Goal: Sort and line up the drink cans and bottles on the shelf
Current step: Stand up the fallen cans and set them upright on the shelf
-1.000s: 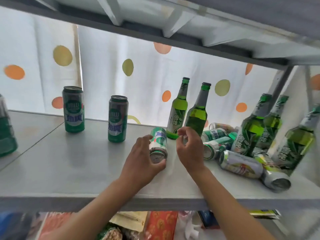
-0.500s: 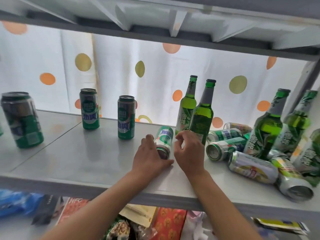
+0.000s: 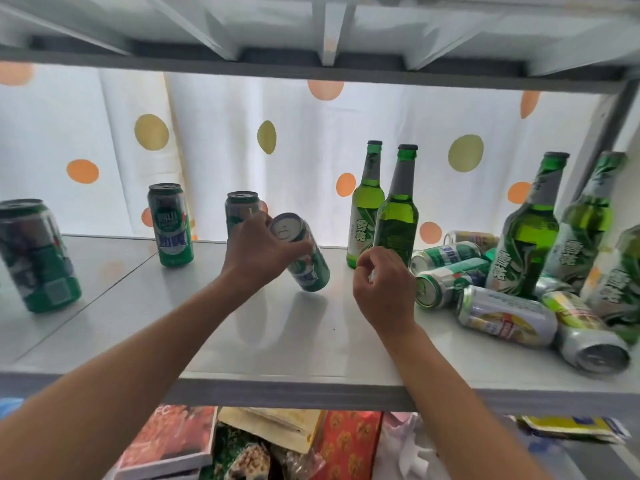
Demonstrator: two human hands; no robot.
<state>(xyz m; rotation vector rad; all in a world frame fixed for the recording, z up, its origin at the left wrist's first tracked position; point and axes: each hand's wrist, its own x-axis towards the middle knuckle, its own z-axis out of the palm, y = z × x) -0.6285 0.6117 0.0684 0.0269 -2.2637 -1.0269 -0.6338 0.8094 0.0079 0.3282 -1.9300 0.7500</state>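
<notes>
Fingers of L hand (image 3: 258, 252) wrap tilted green can (image 3: 304, 258); R hand (image 3: 382, 292) curled, empty.

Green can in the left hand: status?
Left hand grips tilted green drink can, base on grey shelf. Right hand curled, empty. Upright green can close behind.

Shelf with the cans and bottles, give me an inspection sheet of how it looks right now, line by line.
Surface: grey shelf, glossy.
Job's things: three upright cans at left; tilted can in the left hand; two upright bottles centre.
Clutter: fallen cans and leaning bottles heaped at right.
Grippers: left hand grips the tilted can; right hand curled, seemingly empty.
Cables: nothing seen.
Surroundings: dotted curtain behind; packets on the lower shelf.
</notes>
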